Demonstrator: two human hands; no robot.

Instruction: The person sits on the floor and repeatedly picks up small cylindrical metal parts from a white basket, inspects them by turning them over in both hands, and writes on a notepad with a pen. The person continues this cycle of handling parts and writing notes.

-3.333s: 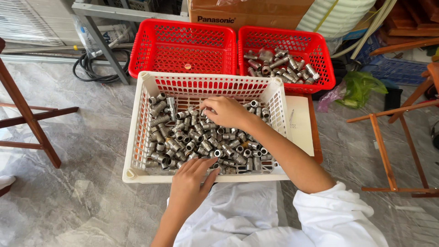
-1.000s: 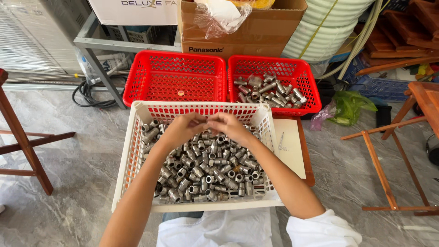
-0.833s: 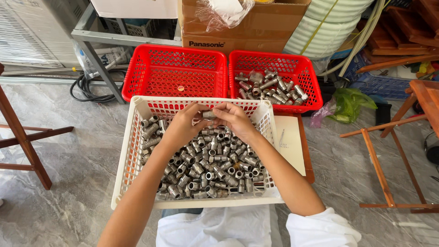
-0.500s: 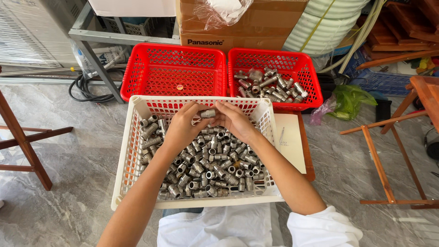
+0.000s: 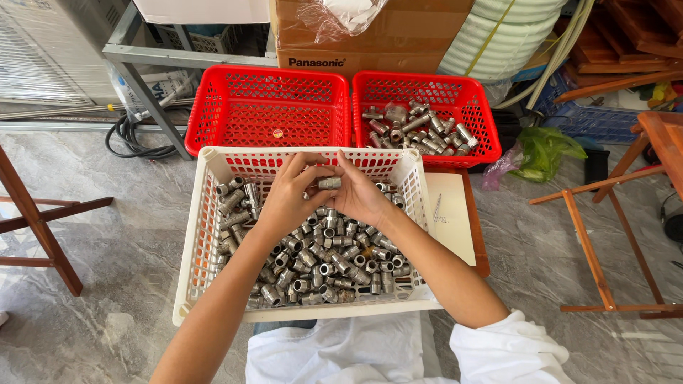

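Metal fitting [image 5: 329, 183], small silver threaded piece, sits mid-frame, pinched between both hands just above the white basket [image 5: 197, 235] full of like fittings [image 5: 324, 259]. Left hand [image 5: 288, 199] has a narrow grip on the fitting's left end, right hand [image 5: 363, 195] a narrow grip on its right end; fingertips of both touch it. Step in hand looks like checking or twisting one piece picked from the pile. Next move likely calls for a firm hold and a choice of bin: empty red basket [image 5: 267, 107] upper left of centre, or red basket with fittings [image 5: 423, 117] upper right.
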